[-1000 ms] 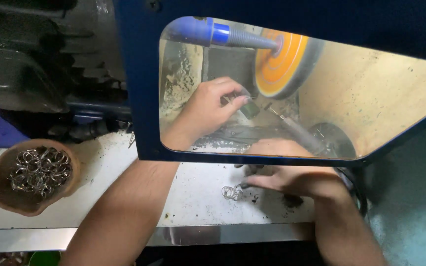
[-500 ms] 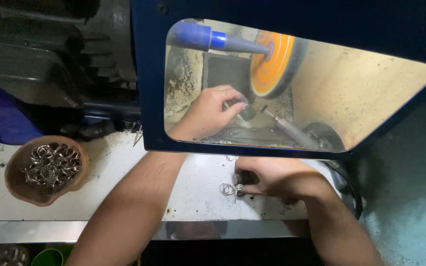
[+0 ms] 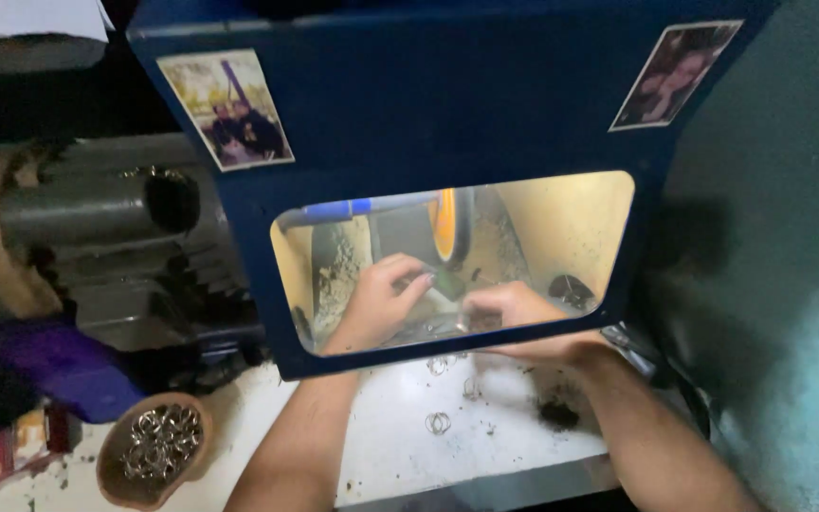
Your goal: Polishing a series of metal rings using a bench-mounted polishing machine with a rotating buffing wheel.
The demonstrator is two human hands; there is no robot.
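Both hands reach inside a blue hood (image 3: 409,123) and show through its lit window. My left hand (image 3: 379,301) is curled, its fingertips pinching a small dark piece (image 3: 442,284) just below the orange polishing wheel (image 3: 447,226). My right hand (image 3: 516,309) sits close beside it with the fingers curled towards the same spot. What it holds is blurred. A blue spindle (image 3: 353,208) runs left from the wheel. Loose metal rings (image 3: 438,423) lie on the white bench (image 3: 381,455) under my forearms.
A brown bowl of metal rings (image 3: 154,448) stands at the lower left. A grey motor (image 3: 97,220) sits left of the hood, with a purple object (image 3: 54,365) below it. Two photos (image 3: 226,110) are stuck on the hood. A dark dirt pile (image 3: 557,413) lies on the bench.
My right hand has left the ring on the bench and risen into the hood, next to my left hand. The view has tilted up, so more of the hood shows.
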